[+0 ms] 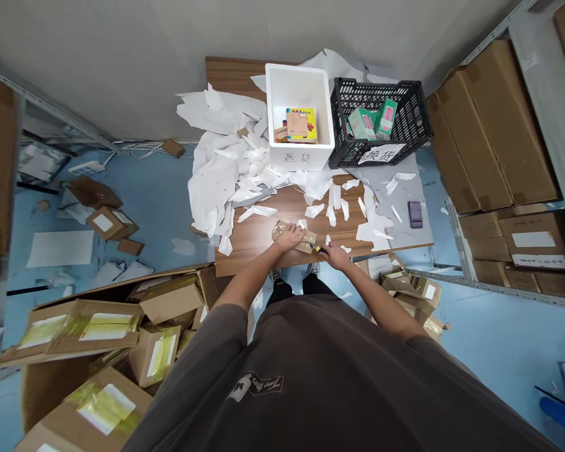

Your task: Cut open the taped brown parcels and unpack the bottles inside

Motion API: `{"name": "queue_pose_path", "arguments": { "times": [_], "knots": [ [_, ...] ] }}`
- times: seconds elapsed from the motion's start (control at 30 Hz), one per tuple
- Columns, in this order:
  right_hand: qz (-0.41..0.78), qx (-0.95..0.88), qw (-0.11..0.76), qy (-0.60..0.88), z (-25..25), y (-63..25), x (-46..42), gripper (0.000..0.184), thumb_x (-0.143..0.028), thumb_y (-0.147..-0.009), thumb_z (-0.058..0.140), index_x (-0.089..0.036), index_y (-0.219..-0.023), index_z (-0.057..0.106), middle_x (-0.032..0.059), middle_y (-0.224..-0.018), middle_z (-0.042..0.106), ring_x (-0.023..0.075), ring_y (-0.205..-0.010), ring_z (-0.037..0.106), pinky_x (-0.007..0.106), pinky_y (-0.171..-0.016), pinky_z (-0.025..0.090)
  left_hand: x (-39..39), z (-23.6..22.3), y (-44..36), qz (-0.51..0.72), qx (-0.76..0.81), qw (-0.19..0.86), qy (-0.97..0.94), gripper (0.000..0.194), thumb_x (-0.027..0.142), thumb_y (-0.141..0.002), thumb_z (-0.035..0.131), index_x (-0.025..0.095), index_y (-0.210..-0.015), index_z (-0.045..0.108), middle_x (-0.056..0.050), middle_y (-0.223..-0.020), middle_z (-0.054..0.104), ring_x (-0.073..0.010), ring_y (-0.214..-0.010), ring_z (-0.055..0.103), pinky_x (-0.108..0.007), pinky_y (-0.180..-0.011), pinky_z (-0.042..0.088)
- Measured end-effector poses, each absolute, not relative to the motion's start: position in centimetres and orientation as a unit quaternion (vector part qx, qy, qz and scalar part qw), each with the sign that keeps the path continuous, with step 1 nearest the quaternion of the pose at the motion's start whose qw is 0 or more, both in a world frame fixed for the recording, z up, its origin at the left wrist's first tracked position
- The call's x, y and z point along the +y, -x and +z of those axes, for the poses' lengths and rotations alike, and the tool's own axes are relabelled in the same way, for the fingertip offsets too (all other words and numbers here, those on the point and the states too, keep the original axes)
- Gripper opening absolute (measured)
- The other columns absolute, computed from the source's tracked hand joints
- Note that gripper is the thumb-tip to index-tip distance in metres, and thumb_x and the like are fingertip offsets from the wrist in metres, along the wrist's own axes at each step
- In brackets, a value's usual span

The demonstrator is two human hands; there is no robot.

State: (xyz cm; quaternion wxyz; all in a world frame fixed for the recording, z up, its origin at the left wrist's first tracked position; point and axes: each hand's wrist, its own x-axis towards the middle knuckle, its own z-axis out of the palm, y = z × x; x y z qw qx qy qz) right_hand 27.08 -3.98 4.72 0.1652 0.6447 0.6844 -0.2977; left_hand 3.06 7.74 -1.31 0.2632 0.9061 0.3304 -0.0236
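A small brown taped package point(308, 243) lies at the front edge of the wooden table point(268, 251). My left hand point(290, 237) grips it from above, covering its middle. In my right hand point(336, 256) is a black and yellow utility knife point(319, 249), its tip end at the package's right end. The blade is too small to make out. Torn white paper scraps point(329, 210) lie around the package.
A white foam box point(301, 158) with small boxes inside stands at the back, beside a black plastic crate point(381, 122) of green boxes. A purple item point(415, 215) lies at right. A large carton point(42, 389) full of parcels stands at left; shelved cartons point(494, 125) line the right.
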Motion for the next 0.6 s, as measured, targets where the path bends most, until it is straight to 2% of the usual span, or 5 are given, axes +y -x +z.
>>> {"name": "queue_pose_path", "arguments": {
  "times": [0.2, 0.47, 0.6],
  "knots": [
    [-0.285, 0.686, 0.155, -0.651, 4.5, -26.8, -4.0, 0.048, -0.047, -0.115, 0.047, -0.030, -0.159, 0.058, 0.0141, -0.141, 0.063, 0.0292, -0.115, 0.070, 0.034, -0.093, 0.051, 6.7, -1.7, -2.8, 0.027, 0.351, 0.271, -0.896, 0.044, 0.035, -0.110, 0.050, 0.016, -0.147, 0.064, -0.022, -0.147, 0.065, -0.0366, -0.144, 0.054, -0.057, -0.130, 0.028],
    [-0.263, 0.652, 0.136, -0.698, 4.1, -27.7, -4.5, 0.050, -0.047, -0.116, 0.042, -0.031, -0.161, 0.055, 0.0158, -0.142, 0.061, 0.0309, -0.113, 0.070, 0.038, -0.093, 0.052, 5.8, -2.3, -2.7, 0.061, 0.370, 0.231, -0.898, 0.042, 0.041, -0.113, 0.046, 0.016, -0.139, 0.067, -0.020, -0.133, 0.070, -0.0346, -0.130, 0.060, -0.054, -0.125, 0.038],
    [-0.286, 0.634, 0.102, -0.712, 3.3, -29.5, -4.1, 0.046, -0.045, -0.112, 0.050, -0.030, -0.154, 0.061, 0.0156, -0.142, 0.062, 0.0318, -0.112, 0.070, 0.038, -0.093, 0.052, 5.8, -2.4, -2.5, 0.078, 0.377, 0.223, -0.895, 0.040, 0.045, -0.111, 0.052, 0.020, -0.137, 0.069, -0.017, -0.129, 0.071, -0.0338, -0.126, 0.063, -0.053, -0.123, 0.041]
  ]
}}
